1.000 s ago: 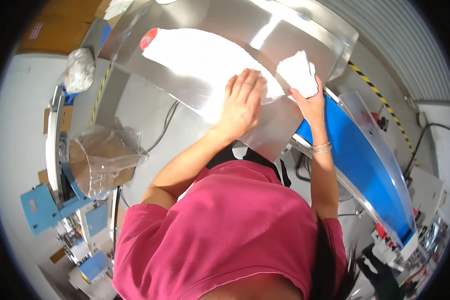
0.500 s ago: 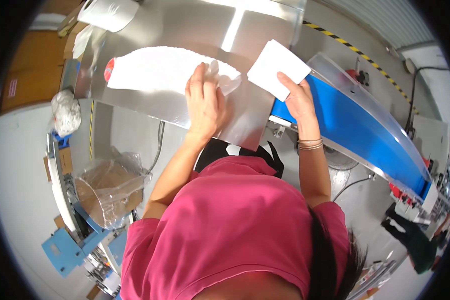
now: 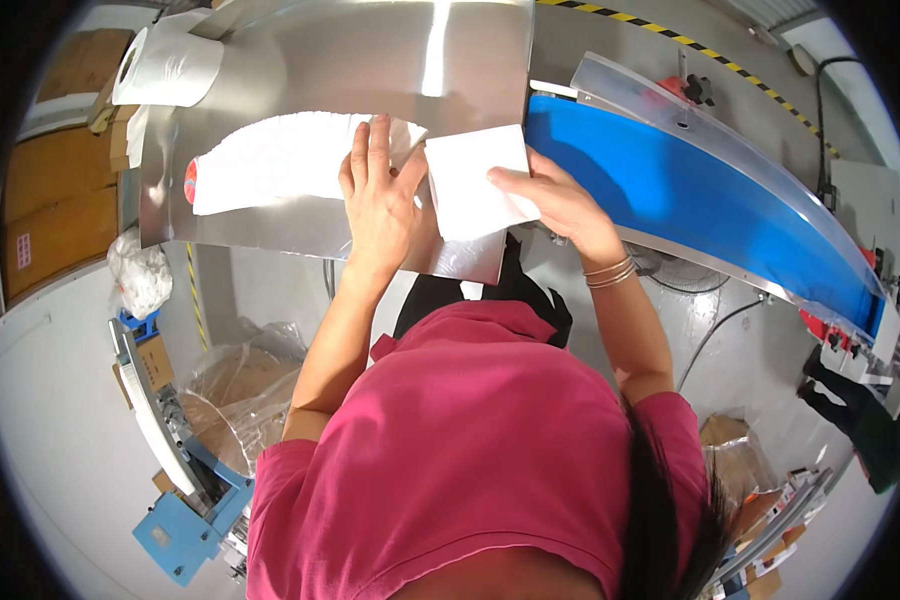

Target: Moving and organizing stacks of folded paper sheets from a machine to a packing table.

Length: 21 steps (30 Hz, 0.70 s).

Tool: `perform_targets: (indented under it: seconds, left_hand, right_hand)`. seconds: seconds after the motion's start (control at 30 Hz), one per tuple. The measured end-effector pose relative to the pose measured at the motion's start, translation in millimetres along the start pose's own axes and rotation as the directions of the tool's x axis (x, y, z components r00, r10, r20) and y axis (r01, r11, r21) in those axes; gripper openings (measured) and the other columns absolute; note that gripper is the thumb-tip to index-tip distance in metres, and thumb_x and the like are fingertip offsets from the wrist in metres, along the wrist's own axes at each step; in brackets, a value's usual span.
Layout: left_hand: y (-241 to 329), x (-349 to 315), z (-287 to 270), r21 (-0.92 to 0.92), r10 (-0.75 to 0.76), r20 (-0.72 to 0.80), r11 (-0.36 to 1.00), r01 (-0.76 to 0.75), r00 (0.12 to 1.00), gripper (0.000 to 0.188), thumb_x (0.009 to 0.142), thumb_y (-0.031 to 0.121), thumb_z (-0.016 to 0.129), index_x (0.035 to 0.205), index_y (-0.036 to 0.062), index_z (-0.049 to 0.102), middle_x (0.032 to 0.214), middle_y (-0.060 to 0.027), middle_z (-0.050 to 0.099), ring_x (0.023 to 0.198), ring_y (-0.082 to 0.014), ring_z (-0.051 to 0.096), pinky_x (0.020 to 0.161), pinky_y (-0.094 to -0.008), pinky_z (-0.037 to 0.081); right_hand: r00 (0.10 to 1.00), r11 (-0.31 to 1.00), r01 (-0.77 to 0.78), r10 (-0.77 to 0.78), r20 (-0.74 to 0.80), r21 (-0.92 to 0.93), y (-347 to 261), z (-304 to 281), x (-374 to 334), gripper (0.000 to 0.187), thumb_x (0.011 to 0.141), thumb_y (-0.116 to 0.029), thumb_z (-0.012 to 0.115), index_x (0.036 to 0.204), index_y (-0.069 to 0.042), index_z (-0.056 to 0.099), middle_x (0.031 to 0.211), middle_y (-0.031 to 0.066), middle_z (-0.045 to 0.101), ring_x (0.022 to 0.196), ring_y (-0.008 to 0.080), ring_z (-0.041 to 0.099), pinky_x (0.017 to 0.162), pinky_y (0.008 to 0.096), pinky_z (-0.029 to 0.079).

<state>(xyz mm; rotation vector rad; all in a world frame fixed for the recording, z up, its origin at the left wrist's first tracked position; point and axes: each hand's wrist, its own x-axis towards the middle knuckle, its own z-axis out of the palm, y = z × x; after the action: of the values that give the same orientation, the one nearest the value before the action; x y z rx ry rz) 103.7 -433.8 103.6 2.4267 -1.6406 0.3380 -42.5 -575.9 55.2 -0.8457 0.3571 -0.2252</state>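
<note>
A long row of white squares packed face to face [image 3: 270, 165] lies on the metal table, with a red piece [image 3: 191, 182] at its left end. My left hand [image 3: 378, 215] rests on the right end of this row, its fingers stretched out and spread. My right hand [image 3: 565, 205] grips a white square piece [image 3: 475, 175], thumb on top and fingers beneath. That square is held beside my left hand, over the table's right edge; whether it is one sheet or a thin stack I cannot tell.
The shiny metal table [image 3: 310, 60] meets a blue conveyor belt [image 3: 690, 190] on the right, with a clear guard [image 3: 750, 135] along its far side. A large white roll [image 3: 185, 70] sits at the table's far left. Another person [image 3: 860, 420] is at the far right.
My right hand has brought the white square leftward from near the belt to beside my left hand. My left hand's fingers have spread on the row. The whole view has shifted.
</note>
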Motion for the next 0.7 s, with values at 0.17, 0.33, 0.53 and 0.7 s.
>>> perform_targets:
  seconds: [0.17, 0.33, 0.53, 0.7]
  left_hand:
    - [-2.7, -1.8, 2.8, -0.041, -0.025, -0.004, 0.999, 0.024, 1.0, 0.046, 0.075, -0.008, 0.046, 0.114, 0.0126, 0.061, 0.137, -0.0182, 0.036, 0.127, -0.0373, 0.033, 0.1, -0.0492, 0.03]
    - [-6.0, -4.1, 2.3, -0.167, -0.125, -0.108, 0.98, 0.106, 0.986, 0.055, 0.076, -0.006, 0.05, 0.129, 0.0036, 0.043, 0.133, -0.0216, 0.039, 0.125, -0.0366, 0.035, 0.101, -0.046, 0.03]
    - [-14.8, -10.3, 9.1, -0.232, -0.08, -0.193, 0.972, 0.033, 0.978, 0.046, 0.076, -0.005, 0.053, 0.122, -0.0019, 0.049, 0.124, -0.0189, 0.047, 0.118, -0.0352, 0.043, 0.098, -0.0447, 0.033]
    - [-13.4, -13.2, 13.3, -0.241, -0.081, -0.242, 0.97, 0.021, 0.967, 0.044, 0.076, -0.005, 0.055, 0.119, 0.0, 0.052, 0.123, -0.0183, 0.05, 0.117, -0.0358, 0.044, 0.097, -0.0446, 0.035]
  right_hand:
    - [0.945, 0.904, -0.098, -0.046, -0.323, -0.415, 17.2, -4.3, 3.6, 0.043, 0.089, -0.023, 0.059, 0.119, 0.003, 0.045, 0.108, 0.0082, 0.057, 0.097, 0.0132, 0.053, 0.084, 0.0273, 0.043]
    - [0.938, 0.872, -0.017, -0.157, -0.31, -0.49, 5.0, -16.5, -5.6, 0.039, 0.089, -0.023, 0.058, 0.118, 0.002, 0.047, 0.104, 0.0088, 0.059, 0.094, 0.0143, 0.054, 0.084, 0.0284, 0.044]
    - [0.709, 0.735, -0.211, -0.34, -0.619, -0.645, -20.2, -79.1, -23.5, 0.04, 0.092, -0.027, 0.052, 0.117, 0.004, 0.045, 0.105, 0.0191, 0.061, 0.095, 0.0245, 0.06, 0.08, 0.0339, 0.046]
    - [0.39, -0.306, -0.856, -0.911, -0.135, -0.416, -36.5, -61.1, -45.3, 0.063, 0.085, -0.033, 0.058, 0.132, -0.001, 0.032, 0.112, 0.0275, 0.054, 0.102, 0.0343, 0.056, 0.086, 0.0373, 0.044]
